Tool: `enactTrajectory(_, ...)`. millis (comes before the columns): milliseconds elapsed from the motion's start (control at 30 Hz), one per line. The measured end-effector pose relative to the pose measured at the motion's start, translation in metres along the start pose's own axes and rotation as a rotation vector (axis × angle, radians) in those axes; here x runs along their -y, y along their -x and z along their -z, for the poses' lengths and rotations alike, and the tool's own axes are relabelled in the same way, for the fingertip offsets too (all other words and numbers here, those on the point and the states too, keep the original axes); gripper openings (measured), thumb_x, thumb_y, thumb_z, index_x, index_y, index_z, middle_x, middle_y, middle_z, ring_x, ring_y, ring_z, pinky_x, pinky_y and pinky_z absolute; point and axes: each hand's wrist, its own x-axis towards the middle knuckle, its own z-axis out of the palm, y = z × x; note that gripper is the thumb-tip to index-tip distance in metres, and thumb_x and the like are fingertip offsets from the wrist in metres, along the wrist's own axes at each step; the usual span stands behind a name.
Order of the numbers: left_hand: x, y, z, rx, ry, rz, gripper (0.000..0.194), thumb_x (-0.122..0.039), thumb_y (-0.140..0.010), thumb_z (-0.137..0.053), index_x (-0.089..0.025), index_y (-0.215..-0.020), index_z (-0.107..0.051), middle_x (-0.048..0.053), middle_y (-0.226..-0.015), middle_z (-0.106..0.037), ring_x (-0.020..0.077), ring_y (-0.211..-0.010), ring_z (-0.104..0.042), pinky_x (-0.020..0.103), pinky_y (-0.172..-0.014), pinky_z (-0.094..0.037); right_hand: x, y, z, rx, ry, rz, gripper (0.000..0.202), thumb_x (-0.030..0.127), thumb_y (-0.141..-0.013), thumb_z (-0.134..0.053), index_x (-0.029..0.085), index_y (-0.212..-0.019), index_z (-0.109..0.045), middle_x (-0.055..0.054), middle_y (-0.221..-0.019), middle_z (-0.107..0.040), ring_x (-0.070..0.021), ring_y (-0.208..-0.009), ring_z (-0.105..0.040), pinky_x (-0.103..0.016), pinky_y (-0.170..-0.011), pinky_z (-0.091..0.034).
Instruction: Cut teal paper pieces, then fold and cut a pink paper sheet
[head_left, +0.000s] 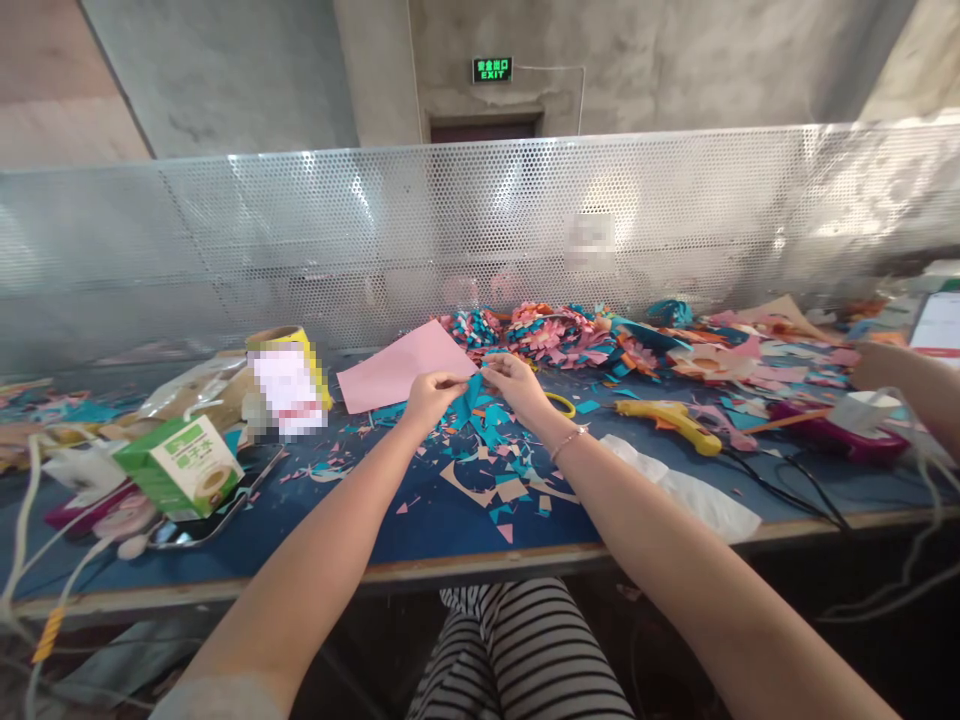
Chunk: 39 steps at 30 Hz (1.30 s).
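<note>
Both hands meet over the middle of the table, pinching a small piece of blue paper between them. My left hand has its fingertips closed on the paper's left side. From the other side, my right hand grips its upper edge with thumb and fingers. Behind my left hand lies a flat sheet of pink paper. Loose blue scraps are strewn under the hands. A yellow ring-shaped handle shows just beyond my right wrist, partly hidden.
Fringed paper flowers heap against the perforated metal screen. A yellow glue gun and a crumpled white sheet lie to the right. Left stand a green-and-white carton and a tape roll. Another person's arm reaches in at right.
</note>
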Motion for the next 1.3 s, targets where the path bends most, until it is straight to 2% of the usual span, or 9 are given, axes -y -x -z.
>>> enactTrajectory(133,0.0002,0.0006,-0.0008,-0.019,0.022,0.038,0.02,-0.027,-0.061,-0.068,-0.015,-0.076,-0.072,0.006,-0.077,-0.072,0.0225,-0.078,-0.065,0.034,-0.075,-0.049,-0.0001,0.0034,-0.0031,0.08,0.0,-0.116,0.032,0.044,-0.06,-0.069,0.017,-0.068,-0.053,0.002,-0.061,-0.057,-0.01,-0.058,-0.053,-0.023,-0.056,-0.044)
enactTrajectory(267,0.0005,0.0008,-0.0011,-0.003,0.034,0.037,0.018,-0.026,-0.06,-0.069,-0.016,-0.074,-0.072,0.006,-0.075,-0.072,0.0216,-0.077,-0.065,0.033,-0.075,-0.048,-0.0012,0.0031,-0.0007,0.071,-0.003,-0.056,0.036,0.045,-0.055,-0.072,0.017,-0.059,-0.05,0.005,-0.051,-0.052,-0.0083,-0.051,-0.049,-0.023,-0.054,-0.043)
enactTrajectory(400,0.0032,-0.0005,-0.0012,-0.01,0.087,0.053,0.018,-0.025,-0.058,-0.07,-0.016,-0.073,-0.072,0.005,-0.075,-0.072,0.0211,-0.076,-0.064,0.033,-0.075,-0.048,-0.0002,0.0031,0.0008,0.088,-0.015,-0.054,0.036,0.046,-0.053,-0.073,0.017,-0.059,-0.053,0.004,-0.051,-0.053,-0.0081,-0.051,-0.049,-0.023,-0.054,-0.043)
enactTrajectory(567,0.0048,-0.0021,-0.0019,-0.056,0.2,0.134,0.018,-0.022,-0.055,-0.071,-0.016,-0.071,-0.072,0.005,-0.073,-0.071,0.0197,-0.074,-0.064,0.033,-0.074,-0.048,-0.0003,0.0045,-0.0017,0.137,0.022,-0.133,0.037,0.047,-0.054,-0.073,0.015,-0.062,-0.059,0.002,-0.053,-0.056,-0.0089,-0.051,-0.051,-0.023,-0.054,-0.044)
enactTrajectory(867,0.0004,0.0,-0.0037,-0.062,0.239,0.186,0.014,-0.02,-0.053,-0.071,-0.016,-0.066,-0.069,0.003,-0.065,-0.069,0.0149,-0.063,-0.06,0.029,-0.066,-0.047,0.0011,0.005,-0.0026,0.095,0.161,-0.093,0.031,0.039,-0.06,-0.072,0.016,-0.053,-0.051,0.003,-0.047,-0.054,-0.0088,-0.048,-0.051,-0.023,-0.052,-0.043)
enactTrajectory(1133,0.0041,0.0007,-0.0049,-0.089,0.199,0.172,0.015,-0.023,-0.054,-0.07,-0.016,-0.068,-0.07,0.004,-0.068,-0.069,0.0172,-0.067,-0.061,0.029,-0.066,-0.048,-0.0025,0.0048,-0.0037,0.164,0.143,-0.164,0.024,0.029,-0.053,-0.075,0.015,-0.06,-0.057,0.002,-0.056,-0.059,-0.0109,-0.057,-0.057,-0.023,-0.055,-0.047)
enactTrajectory(1300,0.0022,0.0008,-0.0038,-0.117,0.181,0.143,0.013,-0.021,-0.054,-0.069,-0.017,-0.067,-0.07,0.004,-0.07,-0.07,0.0189,-0.073,-0.062,0.03,-0.07,-0.048,-0.0032,0.0072,-0.0051,0.219,0.108,-0.201,0.018,0.025,-0.056,-0.071,0.015,-0.062,-0.057,0.001,-0.057,-0.06,-0.0104,-0.057,-0.058,-0.022,-0.055,-0.047)
